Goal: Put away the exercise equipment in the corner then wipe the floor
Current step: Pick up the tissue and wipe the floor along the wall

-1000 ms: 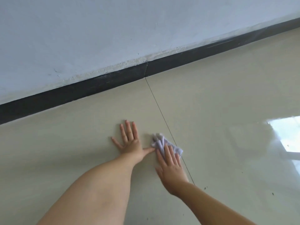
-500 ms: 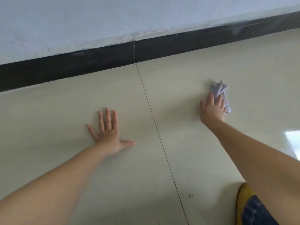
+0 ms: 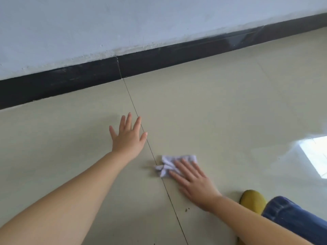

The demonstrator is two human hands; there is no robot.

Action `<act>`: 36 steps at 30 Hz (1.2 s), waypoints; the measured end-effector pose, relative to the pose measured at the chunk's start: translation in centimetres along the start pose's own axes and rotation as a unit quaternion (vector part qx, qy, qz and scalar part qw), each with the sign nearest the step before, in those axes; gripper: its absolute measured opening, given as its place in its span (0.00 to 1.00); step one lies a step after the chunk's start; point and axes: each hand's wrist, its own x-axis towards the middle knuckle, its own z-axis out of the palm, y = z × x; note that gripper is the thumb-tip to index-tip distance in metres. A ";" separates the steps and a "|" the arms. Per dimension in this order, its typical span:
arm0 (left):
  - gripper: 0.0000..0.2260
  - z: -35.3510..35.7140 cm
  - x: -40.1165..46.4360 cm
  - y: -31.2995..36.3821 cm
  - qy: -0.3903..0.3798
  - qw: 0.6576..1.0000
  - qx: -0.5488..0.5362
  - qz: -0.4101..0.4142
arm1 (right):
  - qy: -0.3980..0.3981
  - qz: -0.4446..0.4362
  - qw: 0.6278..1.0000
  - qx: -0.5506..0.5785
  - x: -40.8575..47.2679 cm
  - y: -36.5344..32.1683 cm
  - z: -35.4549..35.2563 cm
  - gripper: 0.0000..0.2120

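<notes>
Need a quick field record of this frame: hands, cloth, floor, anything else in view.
left hand: flat on the floor, fingers spread, holds nothing
right hand: straight fingers press on the cloth
cloth: white, crumpled, lies just right of the tile joint
floor: glossy beige tiles, a few dark specks near the right wrist
skirting: black strip below the white wall
also in view: yellow slipper, blue jeans leg

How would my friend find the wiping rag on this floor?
Start at the black baseboard and follow the thin tile seam down the beige floor. Just right of it lies a crumpled white rag, the only cloth there, under the right hand's flat fingers.
</notes>
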 end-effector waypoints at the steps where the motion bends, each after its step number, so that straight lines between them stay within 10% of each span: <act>1: 0.27 0.4 0.1 0.2 -0.023 0.999 0.023 0.007 | 0.016 0.096 0.995 -0.003 -0.2 3.5 -0.4 0.26; 4: 0.30 1.9 -0.5 -0.1 -0.064 0.995 0.075 0.027 | 0.019 0.470 0.875 0.115 -0.1 10.8 -3.2 0.26; 7: 0.31 2.3 -0.9 -1.0 -0.045 0.992 0.104 0.049 | 0.010 0.571 0.802 0.174 2.1 9.7 -4.5 0.26; 10: 0.30 2.3 -0.9 -1.1 -0.045 0.992 0.108 0.051 | 0.048 0.427 0.896 0.111 3.7 1.8 -2.4 0.27; 13: 0.30 2.4 -1.0 -0.4 -0.059 0.991 0.110 0.041 | 0.014 0.085 0.995 0.046 2.3 -6.8 -0.8 0.27; 17: 0.29 2.3 -0.9 -0.7 -0.062 0.992 0.102 0.047 | -0.041 -0.142 0.988 -0.049 1.9 -1.9 -0.3 0.24; 22: 0.29 2.4 -1.3 -1.1 -0.058 0.994 0.079 0.051 | 0.025 0.189 0.982 0.000 1.3 11.7 -3.4 0.26; 26: 0.28 2.3 -1.4 -0.9 -0.055 0.995 0.072 0.048 | -0.030 0.495 0.854 0.160 3.6 16.9 -5.8 0.26; 31: 0.30 2.7 -1.5 -0.9 -0.031 0.997 0.058 0.046 | 0.054 0.149 0.982 0.106 12.3 4.1 -3.8 0.22; 36: 0.38 3.0 -1.3 -1.2 0.017 1.000 0.020 -0.016 | -0.084 -0.060 0.994 0.032 18.0 -1.4 -6.7 0.24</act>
